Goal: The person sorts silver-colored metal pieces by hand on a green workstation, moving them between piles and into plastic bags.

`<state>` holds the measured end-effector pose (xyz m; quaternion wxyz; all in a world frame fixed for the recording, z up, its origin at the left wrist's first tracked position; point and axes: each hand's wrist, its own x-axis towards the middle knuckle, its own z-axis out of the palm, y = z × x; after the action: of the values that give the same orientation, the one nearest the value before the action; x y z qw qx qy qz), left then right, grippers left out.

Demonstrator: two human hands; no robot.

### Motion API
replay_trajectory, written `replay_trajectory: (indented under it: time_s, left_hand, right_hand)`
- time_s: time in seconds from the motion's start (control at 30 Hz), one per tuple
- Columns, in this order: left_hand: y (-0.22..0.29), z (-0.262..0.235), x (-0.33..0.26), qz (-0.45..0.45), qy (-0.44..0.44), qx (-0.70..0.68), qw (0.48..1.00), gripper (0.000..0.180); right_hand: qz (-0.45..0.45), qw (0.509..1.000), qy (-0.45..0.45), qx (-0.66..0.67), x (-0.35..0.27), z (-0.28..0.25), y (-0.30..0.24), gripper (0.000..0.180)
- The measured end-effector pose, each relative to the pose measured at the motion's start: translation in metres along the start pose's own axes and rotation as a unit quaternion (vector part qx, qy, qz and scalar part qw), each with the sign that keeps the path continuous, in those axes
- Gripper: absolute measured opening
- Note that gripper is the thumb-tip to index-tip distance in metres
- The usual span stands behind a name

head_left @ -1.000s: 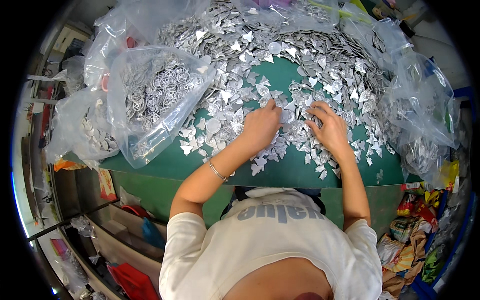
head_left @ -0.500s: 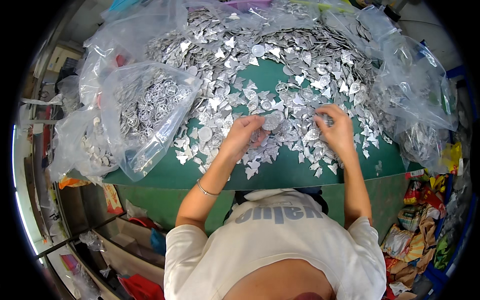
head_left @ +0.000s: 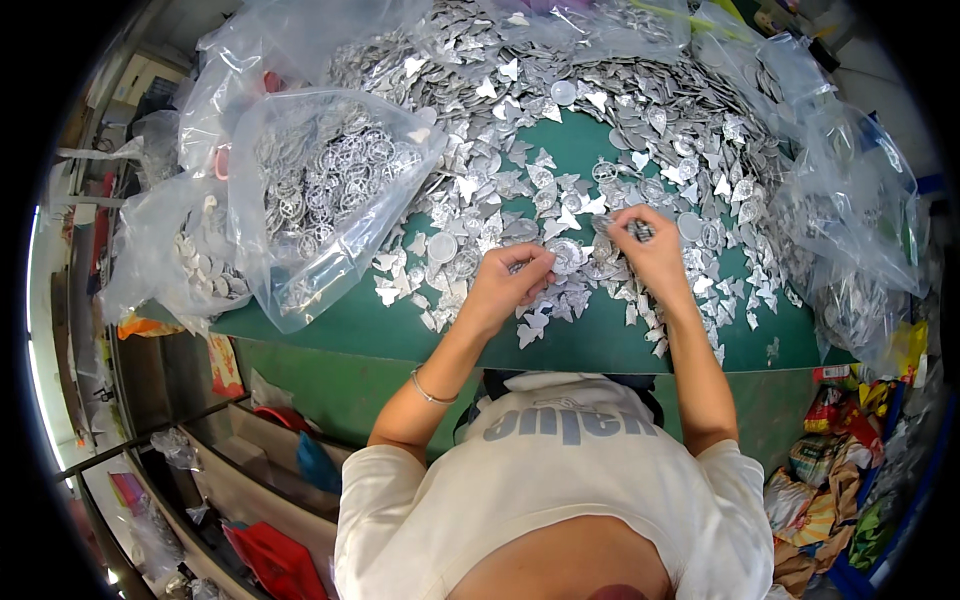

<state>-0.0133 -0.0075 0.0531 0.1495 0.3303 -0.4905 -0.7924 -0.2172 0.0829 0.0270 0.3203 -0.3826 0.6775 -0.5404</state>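
Loose silver-grey metal pieces point(head_left: 500, 190), some butterfly-shaped and some round discs, cover much of the green tabletop point(head_left: 400, 335). My left hand point(head_left: 512, 282) is closed above them, thumb and forefinger pinched at the edge of a round patterned metal disc point(head_left: 566, 257). Farther right, my right hand point(head_left: 650, 255) has its fingers curled round several metal discs point(head_left: 638, 230), and another disc point(head_left: 602, 224) shows at its fingertips. The exact patterns on the held discs are too small to make out.
A clear plastic bag point(head_left: 330, 200) of openwork round pieces lies on the left, with another bag point(head_left: 205, 265) beside it. More plastic bags point(head_left: 850, 230) line the right side. Crumpled colourful packaging point(head_left: 830, 450) is piled below at right; a drawer unit point(head_left: 250, 470) stands at lower left.
The view has shifted, so the tabletop sits further right in it. My right hand has come closer to my left, and a disc now shows at its fingertips.
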Motion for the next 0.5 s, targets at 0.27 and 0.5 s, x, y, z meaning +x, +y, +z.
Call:
replay_trajectory:
  time_s: [0.27,0.5]
  left_hand:
    - [-0.006,0.010,-0.006,-0.009,0.005,-0.013,1.000,0.016]
    - [-0.020,0.004,-0.016,0.048,-0.125,-0.155,0.979,0.016]
  right_hand:
    - [0.220,0.748,-0.061,0.623,-0.022,-0.013,-0.011,0.022]
    - [-0.010,1.000,0.013,0.001,-0.024,-0.002,-0.025,0.014]
